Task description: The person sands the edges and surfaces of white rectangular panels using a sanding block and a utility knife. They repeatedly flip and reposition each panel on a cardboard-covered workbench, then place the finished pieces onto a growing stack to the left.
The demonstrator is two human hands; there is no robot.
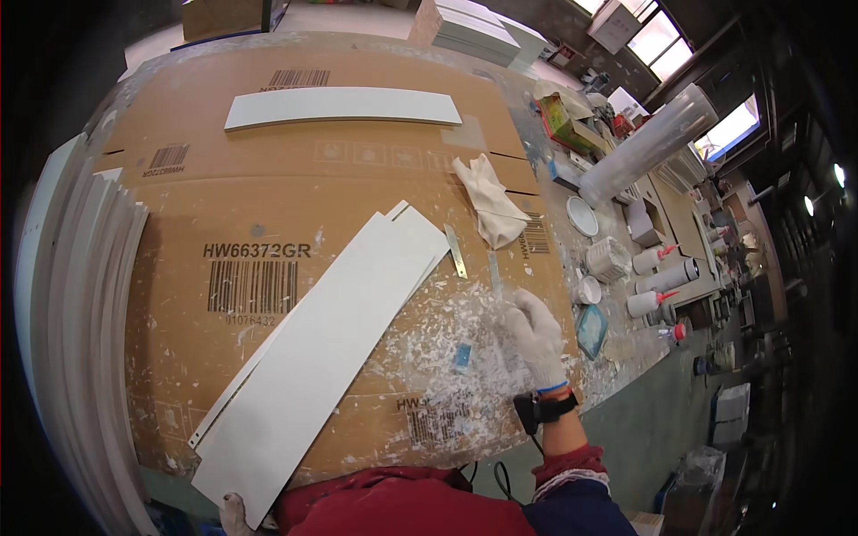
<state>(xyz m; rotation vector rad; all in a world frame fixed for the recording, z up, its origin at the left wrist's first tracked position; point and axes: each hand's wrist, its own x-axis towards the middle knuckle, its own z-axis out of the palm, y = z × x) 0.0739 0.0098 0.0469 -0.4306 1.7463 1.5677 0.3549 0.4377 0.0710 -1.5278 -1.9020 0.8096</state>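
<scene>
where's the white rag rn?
Head view, upper centre-right: the white rag lies crumpled on the cardboard, beyond the right hand, just above the small metal strip.

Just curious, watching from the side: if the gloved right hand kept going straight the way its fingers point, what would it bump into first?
The right hand points up and slightly left across the cardboard. Probably the thin clear strip just ahead of its fingertips comes first, then the white cloth; depth is hard to judge.

Single head-worn fisheye view, looking steeply down from above onto cardboard-covered workbench [268, 179], close range. Facing forward across bench toward cluttered far side and windows [661, 40] at upper right. Edges bend toward rim. Own forearms entering from lower edge.
</scene>
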